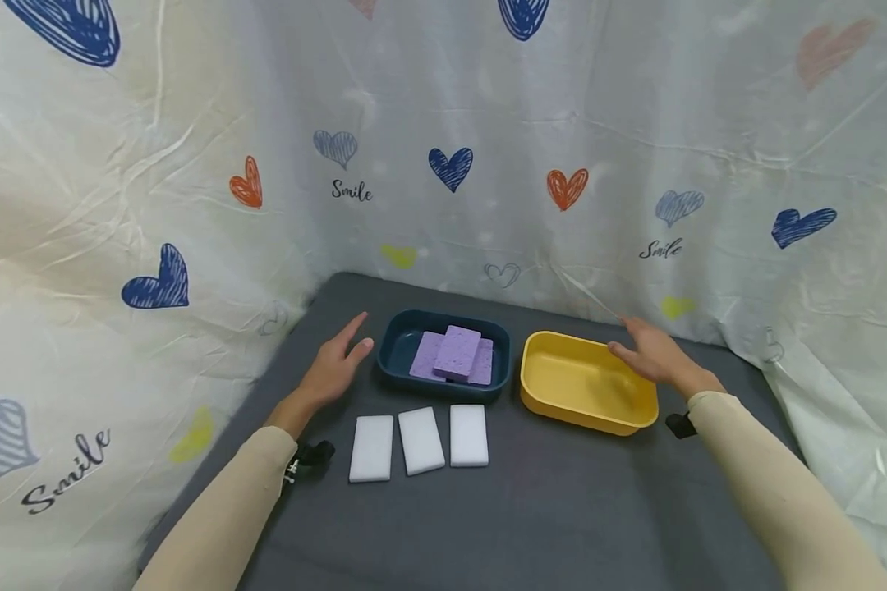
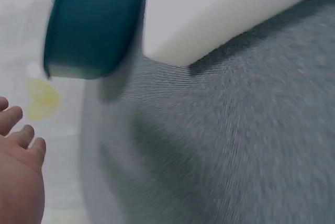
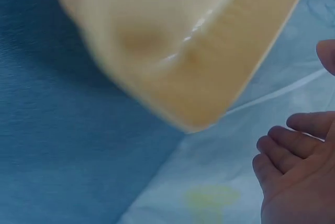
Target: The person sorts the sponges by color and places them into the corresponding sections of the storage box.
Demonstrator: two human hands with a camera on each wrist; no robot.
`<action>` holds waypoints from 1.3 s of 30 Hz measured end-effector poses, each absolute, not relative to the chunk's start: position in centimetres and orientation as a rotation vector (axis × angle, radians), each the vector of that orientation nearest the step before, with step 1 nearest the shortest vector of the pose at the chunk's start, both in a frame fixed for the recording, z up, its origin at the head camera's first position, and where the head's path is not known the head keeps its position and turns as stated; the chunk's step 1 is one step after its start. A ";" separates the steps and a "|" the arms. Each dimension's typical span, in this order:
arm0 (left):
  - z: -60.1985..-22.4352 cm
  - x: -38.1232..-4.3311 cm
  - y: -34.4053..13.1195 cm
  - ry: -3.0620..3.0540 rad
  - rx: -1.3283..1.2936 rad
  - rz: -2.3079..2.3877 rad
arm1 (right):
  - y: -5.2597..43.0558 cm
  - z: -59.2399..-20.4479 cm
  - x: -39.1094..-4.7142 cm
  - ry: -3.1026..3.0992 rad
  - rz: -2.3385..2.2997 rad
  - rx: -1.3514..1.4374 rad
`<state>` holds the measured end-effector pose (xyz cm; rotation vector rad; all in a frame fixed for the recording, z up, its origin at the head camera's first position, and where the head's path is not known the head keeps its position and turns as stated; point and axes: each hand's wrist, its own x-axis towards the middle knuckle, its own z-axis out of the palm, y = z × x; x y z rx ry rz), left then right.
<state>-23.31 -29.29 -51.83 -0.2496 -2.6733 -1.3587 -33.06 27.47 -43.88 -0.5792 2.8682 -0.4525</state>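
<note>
Several sponges are in view: purple ones (image 1: 457,351) lie stacked in a dark blue tray (image 1: 388,373), and three white sponge blocks (image 1: 372,448) form a row on the table in front of it. My left hand (image 1: 333,367) hovers left of the blue tray, fingers extended, holding nothing. To the right, a yellow tray (image 1: 591,373) has nothing in it. My right hand (image 1: 658,353) is by its far right corner with the fingers loosely straight and nothing held. Both palms (image 2: 21,182) (image 3: 303,192) show bare in the wrist views, apart from the trays.
A dark grey cloth (image 1: 532,509) covers the table. Behind and at both sides hangs a white curtain (image 1: 414,98) printed with hearts. The two trays stand side by side with a narrow gap. A black wrist camera strap (image 1: 314,454) sits on the left wrist.
</note>
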 end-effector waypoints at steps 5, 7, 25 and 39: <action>-50.3 -20.8 -28.9 -2.616 -0.473 -1.193 | 29.6 -45.4 -32.2 2.869 -0.510 -0.461; -50.0 -19.7 -28.7 -2.636 -0.514 -1.152 | 30.3 -46.0 -31.7 2.877 -0.537 -0.423; -50.7 -12.8 -27.4 -3.089 -0.654 -0.757 | 31.8 -51.4 -27.4 2.785 -1.119 -0.095; -51.7 -12.1 -27.2 -3.039 -0.708 -0.677 | 30.8 -53.3 -26.7 2.399 -1.687 0.182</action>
